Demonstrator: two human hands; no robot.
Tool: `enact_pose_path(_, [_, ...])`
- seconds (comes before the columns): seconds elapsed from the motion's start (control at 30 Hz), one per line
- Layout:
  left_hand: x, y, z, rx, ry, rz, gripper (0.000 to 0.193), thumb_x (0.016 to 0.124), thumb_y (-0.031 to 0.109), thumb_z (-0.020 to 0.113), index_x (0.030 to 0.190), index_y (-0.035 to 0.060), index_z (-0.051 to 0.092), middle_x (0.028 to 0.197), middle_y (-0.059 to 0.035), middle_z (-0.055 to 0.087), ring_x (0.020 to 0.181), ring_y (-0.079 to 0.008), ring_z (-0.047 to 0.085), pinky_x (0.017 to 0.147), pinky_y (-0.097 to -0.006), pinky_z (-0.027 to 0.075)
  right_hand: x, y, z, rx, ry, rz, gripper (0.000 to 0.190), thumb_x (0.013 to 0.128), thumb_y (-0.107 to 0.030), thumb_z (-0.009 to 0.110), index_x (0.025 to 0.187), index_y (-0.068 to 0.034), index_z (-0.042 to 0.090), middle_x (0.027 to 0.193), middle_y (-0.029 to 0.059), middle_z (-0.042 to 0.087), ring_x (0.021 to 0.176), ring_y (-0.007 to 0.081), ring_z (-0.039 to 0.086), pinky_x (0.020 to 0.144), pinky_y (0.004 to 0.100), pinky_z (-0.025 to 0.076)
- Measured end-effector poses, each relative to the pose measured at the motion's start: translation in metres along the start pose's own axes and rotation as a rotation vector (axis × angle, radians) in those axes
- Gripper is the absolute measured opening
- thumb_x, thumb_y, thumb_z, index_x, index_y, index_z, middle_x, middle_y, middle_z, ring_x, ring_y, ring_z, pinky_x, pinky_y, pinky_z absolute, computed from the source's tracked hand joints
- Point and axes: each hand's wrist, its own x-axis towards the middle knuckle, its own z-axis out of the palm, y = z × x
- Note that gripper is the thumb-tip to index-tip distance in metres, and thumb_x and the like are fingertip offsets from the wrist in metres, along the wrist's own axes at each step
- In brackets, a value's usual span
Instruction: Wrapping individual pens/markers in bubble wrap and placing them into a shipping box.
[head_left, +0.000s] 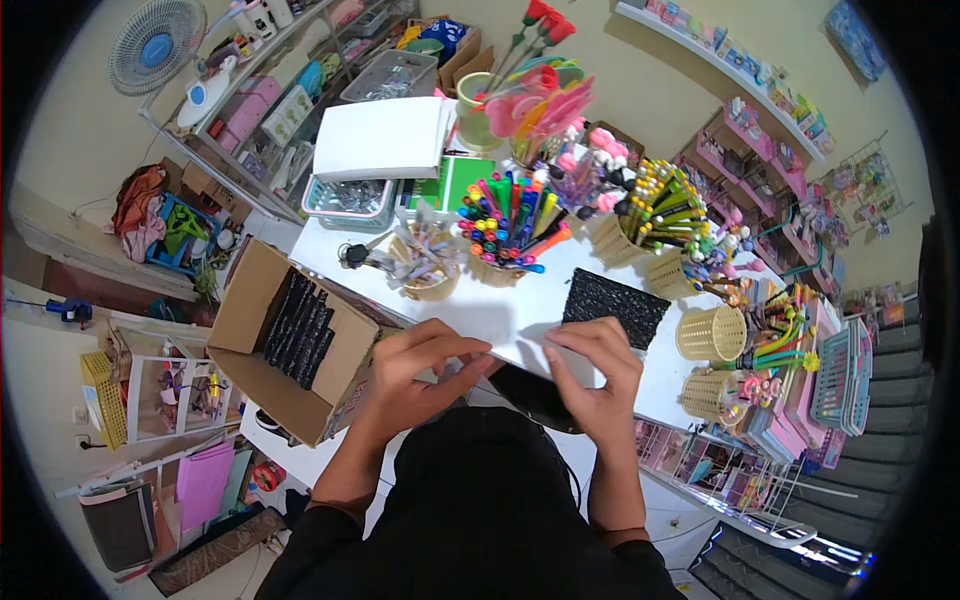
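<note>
Both bare hands are raised over the table's front edge, with a gap between them. My left hand (427, 367) is at the box side, its thumb and index fingertips close together. My right hand (600, 367) mirrors it, in front of a flat black crinkled rectangle (615, 306) lying on the white table (480, 315). Whether something thin and clear is between the fingertips cannot be made out. Left of my left hand, an open cardboard box (300, 397) holds several black crinkled packets (300, 330) standing in a row.
Along the table stand a cup of clear-wrapped items (424, 262), a basket of colored markers (506, 225), a basket of pencils (619, 244) and an empty woven basket (711, 334). Keys (356, 255) lie near the box. A white box (379, 139) rests by a wire-handled basket (349, 202).
</note>
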Motion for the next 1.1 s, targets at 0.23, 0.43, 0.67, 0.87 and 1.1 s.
enact_pose_path(0.23, [0.015, -0.039, -0.045, 0.208, 0.381, 0.175, 0.028, 0.079, -0.003, 0.091, 0.104, 0.0055, 0.082, 0.096, -0.0093, 0.077, 0.084, -0.0200, 0.070, 0.073, -0.0318, 0.054, 0.050, -0.041, 0.057, 0.034, -0.190, -0.135, 0.026, 0.092, -0.003, 0.085, 0.117, 0.000, 0.079, 0.113, 0.0144, 0.077, 0.100, 0.0344, 0.075, 0.087, 0.0433, 0.060])
enact_pose_path(0.43, [0.037, -0.042, -0.062, 0.516, 0.285, 0.086, 0.072, 0.071, 0.014, 0.096, 0.139, 0.0139, 0.073, 0.128, -0.0062, 0.074, 0.122, -0.0268, 0.065, 0.109, -0.0430, 0.037, 0.092, -0.044, 0.104, -0.132, -0.249, -0.311, 0.047, 0.087, 0.004, 0.074, 0.133, 0.004, 0.068, 0.119, 0.0178, 0.070, 0.108, 0.0380, 0.071, 0.094, 0.0467, 0.059])
enact_pose_path(0.67, [0.035, -0.065, -0.053, 0.501, 0.262, 0.029, 0.085, 0.071, 0.022, 0.095, 0.151, 0.0158, 0.067, 0.130, -0.0043, 0.073, 0.130, -0.0246, 0.061, 0.113, -0.0482, 0.028, 0.110, -0.044, 0.136, -0.390, -0.411, -0.099, 0.037, 0.087, 0.004, 0.068, 0.124, 0.003, 0.067, 0.111, 0.0201, 0.071, 0.102, 0.0399, 0.072, 0.088, 0.0483, 0.060])
enact_pose_path(0.87, [0.033, -0.066, -0.050, 0.497, 0.327, 0.092, 0.068, 0.077, 0.016, 0.094, 0.141, 0.0161, 0.074, 0.129, -0.0008, 0.076, 0.131, -0.0218, 0.062, 0.113, -0.0463, 0.028, 0.107, -0.054, 0.114, -0.128, -0.238, -0.173, 0.032, 0.091, 0.004, 0.072, 0.123, 0.001, 0.072, 0.107, 0.0201, 0.076, 0.098, 0.0401, 0.076, 0.084, 0.0469, 0.062])
enact_pose_path(1.1, [0.039, -0.060, -0.040, 0.527, 0.390, 0.209, 0.028, 0.088, 0.018, 0.091, 0.116, 0.0199, 0.085, 0.116, 0.0047, 0.082, 0.124, -0.0212, 0.067, 0.110, -0.0412, 0.033, 0.094, -0.068, 0.062, 0.217, 0.000, 0.024, 0.027, 0.094, 0.003, 0.084, 0.121, 0.001, 0.083, 0.114, 0.0160, 0.085, 0.097, 0.0180, 0.082, 0.087, 0.0315, 0.065])
